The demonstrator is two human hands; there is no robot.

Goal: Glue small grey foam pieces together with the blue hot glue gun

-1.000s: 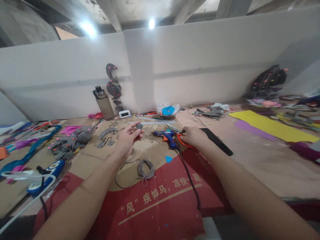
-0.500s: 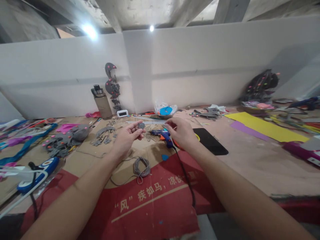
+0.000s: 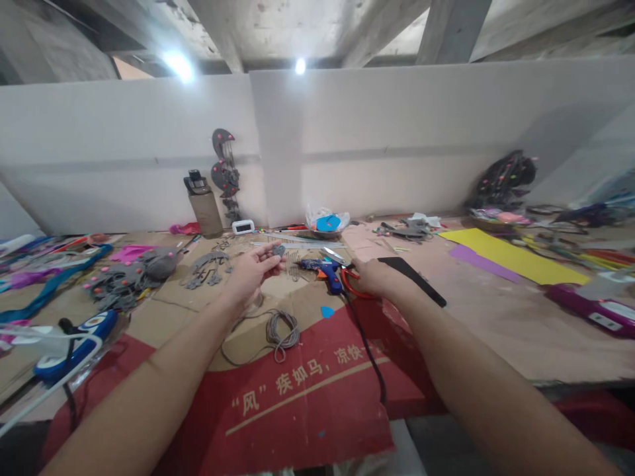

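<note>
My left hand [image 3: 253, 270] is raised over the cardboard, fingers pinched on a small grey foam piece [image 3: 278, 250]. My right hand [image 3: 373, 277] is closed on the red handles of a pair of scissors [image 3: 342, 270], blades pointing back left. A blue hot glue gun [image 3: 325, 269] lies on the table between my two hands, its black cord [image 3: 370, 357] running toward me. A coil of grey cord [image 3: 282, 328] lies just in front of my left hand.
A black strip [image 3: 414, 281] lies right of my right hand. Grey foam cut-outs [image 3: 131, 277] and a bottle [image 3: 203, 205] are at the left, another glue gun [image 3: 74, 344] near the left edge. Yellow and purple sheets [image 3: 506, 254] spread at the right. A white wall stands behind.
My right hand, hovering over the glue gun half a second ago, has come down to the right and closed on the red scissors. My left hand kept holding the grey piece.
</note>
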